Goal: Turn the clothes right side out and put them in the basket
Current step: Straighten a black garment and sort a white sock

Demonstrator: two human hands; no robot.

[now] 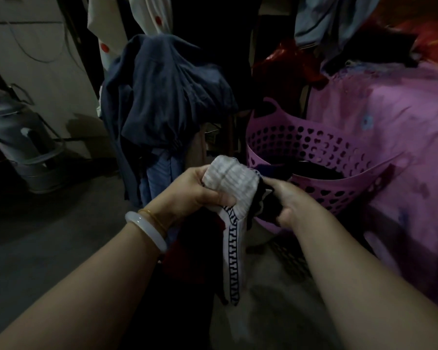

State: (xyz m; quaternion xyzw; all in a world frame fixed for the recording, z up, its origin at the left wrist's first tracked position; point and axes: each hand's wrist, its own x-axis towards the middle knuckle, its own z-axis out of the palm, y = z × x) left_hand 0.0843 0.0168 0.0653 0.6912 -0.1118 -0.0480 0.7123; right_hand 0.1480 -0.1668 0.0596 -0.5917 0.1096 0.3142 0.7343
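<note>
White ribbed cloth of a garment [234, 188] bunches in the left hand [195, 190], whose fingers curl round it, while the right hand [287, 202] pinches the garment's dark part just beside the purple basket [339, 183], which already holds dark clothes. A patterned strip and dark red folds hang low toward the floor [48, 248], so they could drag there. In this dim light the person could also misjudge which side faces out.

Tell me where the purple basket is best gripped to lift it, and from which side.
Probably the looped handle at the far rim of the purple basket, reached from above: it rises clear of the rim, and the pink bedding crowds the right wall.
</note>
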